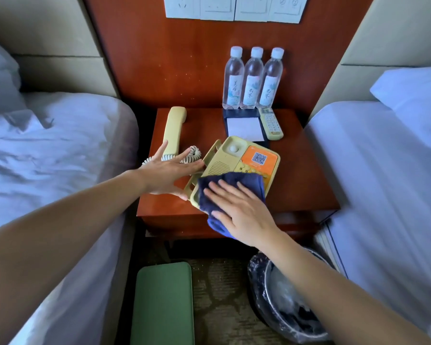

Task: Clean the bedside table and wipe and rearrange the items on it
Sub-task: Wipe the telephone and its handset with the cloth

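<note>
Bedside table (pixel 306 178), between two beds. Right hand (pixel 243 211) is pressing a dark blue cloth (pixel 234 180) flat onto the near end of the yellow telephone base (pixel 234 155), fingers straight and slightly spread. Left hand (pixel 171 174) is bracing the base's left edge, fingers extended, gripping nothing; its lowest digit is possibly tucking under the base. The handset (pixel 174 127) is lying off-hook at the table's left. Three water bottles (pixel 253 78) are standing along the back, with a notepad (pixel 244 128) and a remote (pixel 271 124) in front of them.
</note>
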